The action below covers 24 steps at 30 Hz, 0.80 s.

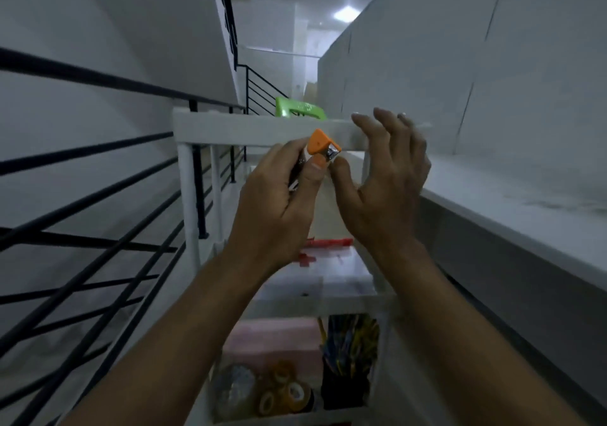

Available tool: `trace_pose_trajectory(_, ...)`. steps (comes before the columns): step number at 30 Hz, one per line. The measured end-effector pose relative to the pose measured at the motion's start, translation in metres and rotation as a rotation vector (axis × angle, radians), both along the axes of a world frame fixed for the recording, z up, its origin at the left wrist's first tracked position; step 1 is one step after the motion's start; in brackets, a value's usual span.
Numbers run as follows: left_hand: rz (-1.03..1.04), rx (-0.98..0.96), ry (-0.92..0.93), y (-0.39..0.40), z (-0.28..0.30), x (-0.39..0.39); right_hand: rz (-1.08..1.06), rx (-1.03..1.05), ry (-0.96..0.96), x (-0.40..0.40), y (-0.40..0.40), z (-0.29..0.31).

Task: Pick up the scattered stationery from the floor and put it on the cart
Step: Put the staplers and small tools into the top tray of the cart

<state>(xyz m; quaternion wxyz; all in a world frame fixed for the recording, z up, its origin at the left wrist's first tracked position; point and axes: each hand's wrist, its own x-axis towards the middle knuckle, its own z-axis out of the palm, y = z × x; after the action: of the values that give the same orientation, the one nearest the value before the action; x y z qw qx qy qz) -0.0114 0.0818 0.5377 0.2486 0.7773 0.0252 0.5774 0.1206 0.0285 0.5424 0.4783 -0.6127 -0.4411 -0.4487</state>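
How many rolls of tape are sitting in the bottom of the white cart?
3 amber rolls of tape: one upper, one lower left, one right, clustered in the white plastic cart's bottom tray. A blurry greyish bundle beside them might hide more.

No readable text, labels, brands or numbers anywhere.
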Motion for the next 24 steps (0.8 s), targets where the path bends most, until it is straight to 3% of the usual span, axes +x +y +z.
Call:
trace_pose_trajectory(5, 0.126, 0.109, 0.033, 0.006, 0.044, 0.003, -0.086, -0.14, -0.029, 0.021, 0.008, 0.016)
trace_pose_trajectory(12, 0.265, 0.182, 0.183, 0.02, 0.097, 0.017, -0.037, -0.106, -0.049, 0.033, 0.01, 0.015)
trace_pose_trajectory(17, 0.345, 0.083, 0.551, 0.043, 0.107, 0.028, -0.042, -0.121, -0.013, 0.035, 0.012, 0.016)
trace_pose_trajectory(24, 0.278, -0.069, 0.643, 0.046, 0.122, 0.04, 0.012, -0.108, 0.087, 0.03, 0.011, 0.018)
